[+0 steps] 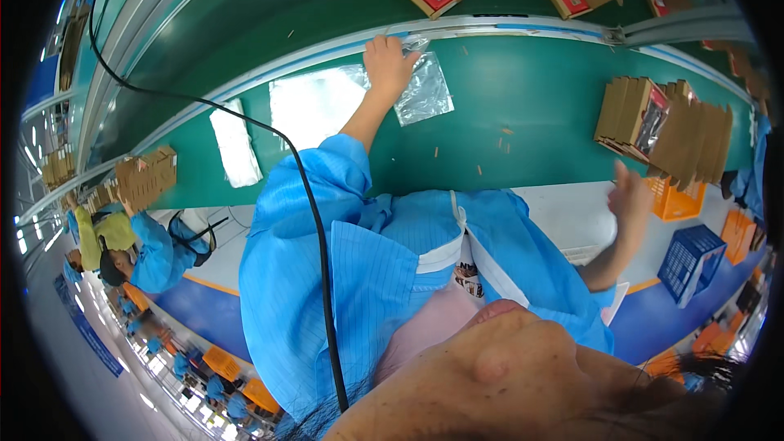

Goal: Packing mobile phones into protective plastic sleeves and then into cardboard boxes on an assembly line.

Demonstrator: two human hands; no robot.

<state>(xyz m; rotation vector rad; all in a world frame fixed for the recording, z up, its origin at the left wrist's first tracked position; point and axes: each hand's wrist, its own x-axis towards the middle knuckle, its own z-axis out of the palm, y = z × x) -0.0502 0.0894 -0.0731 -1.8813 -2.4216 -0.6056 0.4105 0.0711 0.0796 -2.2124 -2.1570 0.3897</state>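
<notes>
Fingers of my left hand press down on the top edge of a clear silvery plastic bag, close to the pale rail at the far side of the green work surface. Whether I have actually pinched the film or only pinned it flat, I cannot tell. The bag lies flat under my fingertips, well apart from the stack of flat cardboard boxes on my right. My right hand hangs loosely open and blurred near the table's near edge, holding nothing. To do this well, I judge I should get a thumb under one layer only, lift gently so the thin film doesn't crumple, and keep it low over the surface.
</notes>
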